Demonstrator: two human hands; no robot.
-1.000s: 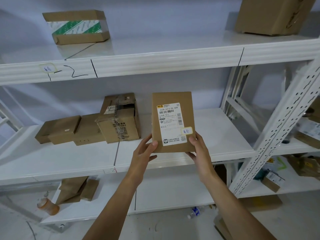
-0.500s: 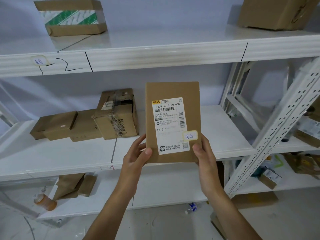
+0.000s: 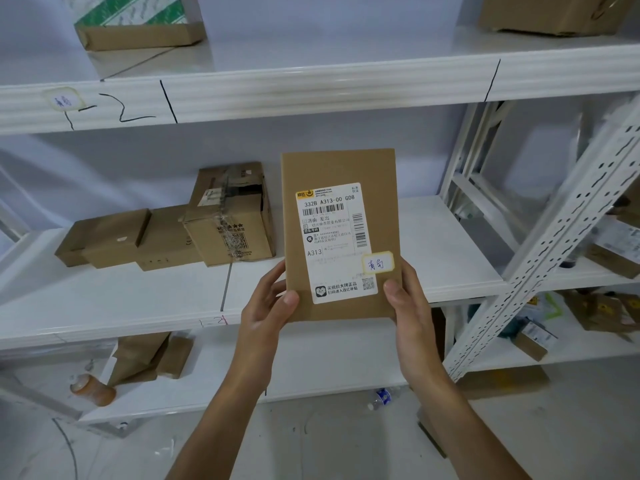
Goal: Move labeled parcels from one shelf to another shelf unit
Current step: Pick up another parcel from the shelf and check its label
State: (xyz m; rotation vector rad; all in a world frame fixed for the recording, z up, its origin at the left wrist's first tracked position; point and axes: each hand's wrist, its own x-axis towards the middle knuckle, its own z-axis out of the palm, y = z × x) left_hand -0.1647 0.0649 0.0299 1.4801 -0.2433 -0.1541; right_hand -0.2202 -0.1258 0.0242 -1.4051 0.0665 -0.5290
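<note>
A flat brown labeled parcel [image 3: 337, 174] stands upright in the air in front of the white shelf unit [image 3: 311, 95]. Its white shipping label and a small handwritten sticker face me. My left hand [image 3: 265, 313] grips its lower left corner, thumb on the front. My right hand [image 3: 407, 306] grips its lower right corner the same way. The parcel hovers in front of the middle shelf [image 3: 450, 251], to the right of a cluster of boxes.
Three brown boxes [image 3: 221, 230] sit on the middle shelf's left half. A green-taped box [image 3: 138, 26] and a large carton [image 3: 554, 12] rest on the top shelf. Flat parcels [image 3: 149, 355] lie on the bottom shelf. A second rack [image 3: 568, 220] with parcels stands right.
The parcel, held in both hands, has come closer to me and looks larger in view. The view has also shifted slightly downward and to the left along the shelves.
</note>
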